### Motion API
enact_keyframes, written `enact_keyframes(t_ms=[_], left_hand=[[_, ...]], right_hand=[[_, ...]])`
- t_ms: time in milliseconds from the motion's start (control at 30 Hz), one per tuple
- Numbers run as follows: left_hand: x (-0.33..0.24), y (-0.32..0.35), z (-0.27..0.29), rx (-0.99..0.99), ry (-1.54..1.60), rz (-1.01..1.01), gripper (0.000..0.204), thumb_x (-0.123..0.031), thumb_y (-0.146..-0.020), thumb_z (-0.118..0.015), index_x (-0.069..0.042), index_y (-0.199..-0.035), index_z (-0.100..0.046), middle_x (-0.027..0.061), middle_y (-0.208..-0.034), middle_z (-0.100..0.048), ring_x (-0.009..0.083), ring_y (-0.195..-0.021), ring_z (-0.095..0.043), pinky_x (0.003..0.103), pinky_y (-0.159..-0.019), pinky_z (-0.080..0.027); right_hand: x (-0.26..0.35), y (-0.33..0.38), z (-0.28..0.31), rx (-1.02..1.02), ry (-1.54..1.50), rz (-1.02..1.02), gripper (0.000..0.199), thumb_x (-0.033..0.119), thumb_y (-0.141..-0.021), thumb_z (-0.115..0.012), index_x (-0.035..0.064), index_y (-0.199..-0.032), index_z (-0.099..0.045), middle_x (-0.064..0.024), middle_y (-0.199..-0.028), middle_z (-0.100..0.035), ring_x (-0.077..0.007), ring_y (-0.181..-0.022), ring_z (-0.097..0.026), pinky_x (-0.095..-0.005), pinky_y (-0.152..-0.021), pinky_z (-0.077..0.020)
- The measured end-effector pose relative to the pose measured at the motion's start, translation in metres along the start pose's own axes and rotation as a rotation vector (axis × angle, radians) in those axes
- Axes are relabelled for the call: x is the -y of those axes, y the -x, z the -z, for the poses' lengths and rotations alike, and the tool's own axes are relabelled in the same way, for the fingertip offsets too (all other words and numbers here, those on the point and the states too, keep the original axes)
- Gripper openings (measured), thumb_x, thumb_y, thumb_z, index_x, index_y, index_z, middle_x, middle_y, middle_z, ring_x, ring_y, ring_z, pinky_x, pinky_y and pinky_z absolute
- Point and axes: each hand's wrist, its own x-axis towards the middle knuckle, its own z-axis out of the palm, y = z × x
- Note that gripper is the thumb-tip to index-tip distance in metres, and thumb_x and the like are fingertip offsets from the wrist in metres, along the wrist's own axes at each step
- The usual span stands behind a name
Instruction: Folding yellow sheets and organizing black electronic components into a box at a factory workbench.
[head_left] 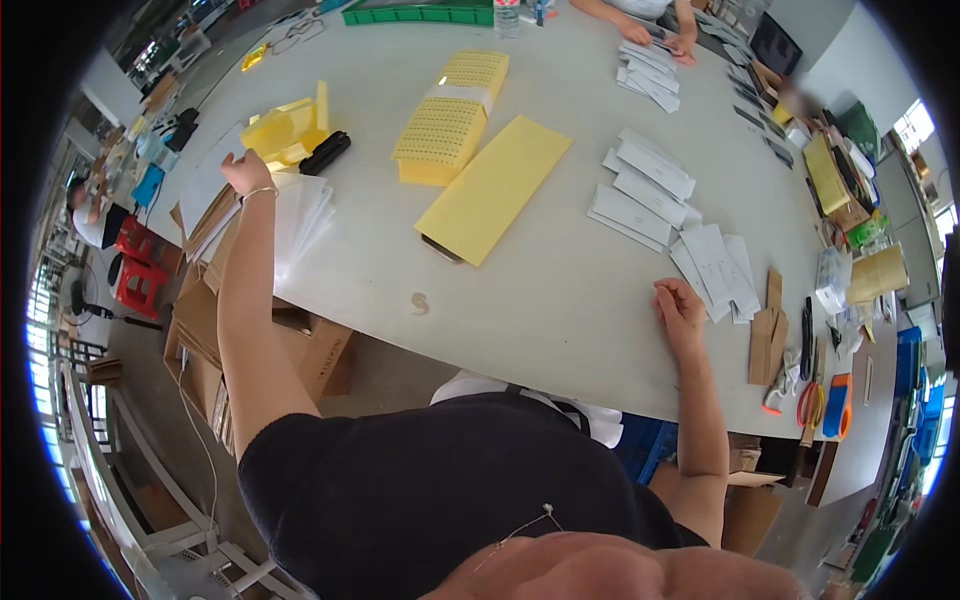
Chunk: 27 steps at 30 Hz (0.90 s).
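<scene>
Currently left hand [245,172] is stretched far out to the left table edge, fingers on the top of a stack of clear/white sheets [300,215]; whether it pinches a sheet or just rests on it, can't tell. Yellow plastic tray [283,130] sits just beyond that hand, black handheld tool [325,152] beside the tray.

Right hand [682,312] lies palm down on the white table [520,300], fingers loosely curled, holding nothing. White packets [715,265] are fanned just beyond its fingertips, near but not clearly touching. More white packets [640,190] further up.

Hands are well apart, on opposite sides of the body. Between them: flat yellow envelope [495,188] and a yellow perforated block [452,115], both out of reach of either hand as placed.

Cardboard pieces [768,340] are right of the right hand. Another person's hands [660,38] are at the far edge.
</scene>
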Motion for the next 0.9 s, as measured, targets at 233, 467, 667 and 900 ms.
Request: enact_keyframes(t_ms=[233, 467, 667, 900], left_hand=[[-0.133, 0.213, 0.063, 0.99, 0.127, -0.895, 0.028, -0.025, -0.078, -0.071, -0.003, -0.094, -0.064, 0.0087, -0.09, -0.063, 0.0218, -0.085, -0.061, 0.034, -0.072, -0.049], [-0.166, 0.303, 0.104, 1.043, -0.175, -1.295, 0.044, -0.039, -0.078, -0.065, -0.002, -0.102, -0.06, 0.0104, -0.105, -0.06, 0.0261, -0.094, -0.059, 0.038, -0.076, -0.048], [-0.166, 0.266, 0.078, 1.478, -0.295, -0.722, 0.026, -0.023, -0.086, -0.056, -0.001, -0.099, -0.06, 0.0059, -0.089, -0.063, 0.0179, -0.076, -0.061, 0.033, -0.065, -0.048], [-0.183, 0.199, 0.086, 1.444, 0.77, 0.369, 0.02, -0.016, -0.093, -0.054, -0.004, -0.107, -0.061, -0.0009, -0.091, -0.063, 0.0061, -0.082, -0.059, 0.023, -0.071, -0.048]], right_hand=[[-0.005, 0.003, 0.003, 0.016, -0.018, 0.036, 0.01, 0.009, -0.091, -0.058, 0.0015, -0.095, -0.063, 0.0026, -0.068, -0.056, -0.0025, -0.058, -0.047, -0.0181, -0.052, -0.0374], [-0.007, 0.004, 0.003, 0.037, 0.01, 0.059, 0.01, 0.007, -0.089, -0.059, 0.0004, -0.095, -0.064, 0.0009, -0.07, -0.059, -0.0043, -0.061, -0.052, -0.0195, -0.056, -0.0419], [0.002, 0.005, 0.005, 0.057, 0.022, 0.05, 0.01, 0.005, -0.089, -0.059, -0.0003, -0.094, -0.064, 0.0005, -0.071, -0.06, -0.0047, -0.065, -0.054, -0.0195, -0.059, -0.0435], [-0.003, 0.004, 0.008, 0.107, 0.035, 0.082, 0.009, 0.005, -0.087, -0.06, -0.0008, -0.094, -0.064, 0.0006, -0.071, -0.059, -0.0051, -0.066, -0.054, -0.0204, -0.061, -0.0442]])
